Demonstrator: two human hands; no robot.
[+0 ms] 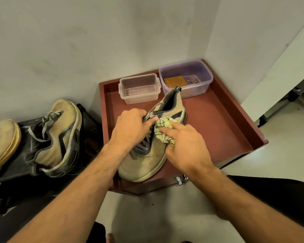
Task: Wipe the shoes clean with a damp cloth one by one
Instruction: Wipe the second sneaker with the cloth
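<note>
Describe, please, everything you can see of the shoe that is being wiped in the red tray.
The shoe is a tan knit sneaker with grey laces, a dark grey collar and heel loop, and a pale, grimy sole. It rests on the floor of the red tray, toe toward the person, heel near the two plastic tubs. The left hand grips it at the laces, while the right hand presses a crumpled pale yellow-green cloth against its side.

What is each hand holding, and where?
The left hand grips the shoe at its laces; the right hand holds the bunched cloth against the shoe's side.
</note>
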